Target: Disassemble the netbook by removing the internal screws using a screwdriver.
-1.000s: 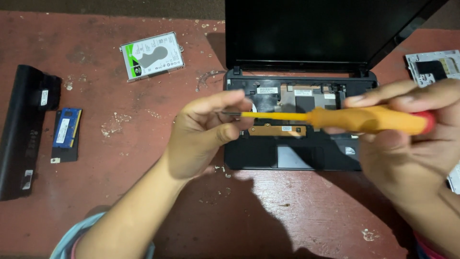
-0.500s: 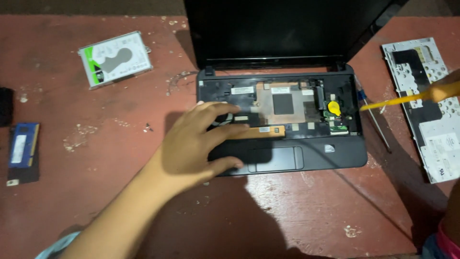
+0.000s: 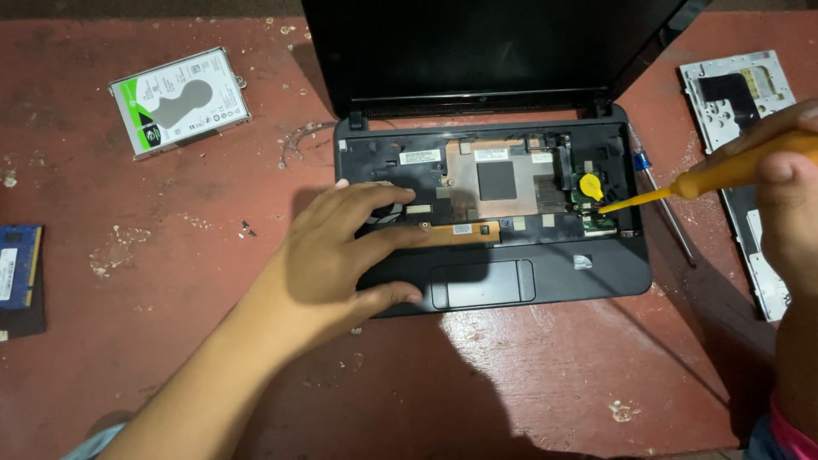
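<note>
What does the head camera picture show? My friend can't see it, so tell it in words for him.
A person's left hand rests flat on an opened small black laptop with its keyboard taken off, while the right hand points a yellow screwdriver at the parts beside a round yellow battery. On the red table also lie a hard drive and the removed keyboard.

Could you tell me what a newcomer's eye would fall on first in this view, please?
The opened black laptop at the centre of the worn red table draws the eye, its keyboard off and its inner boards bare. The left hand lies flat on its left palm rest, while the right hand at the right edge holds an orange screwdriver, its tip beside the yellow coin cell. A hard drive lies at the upper left.
</note>
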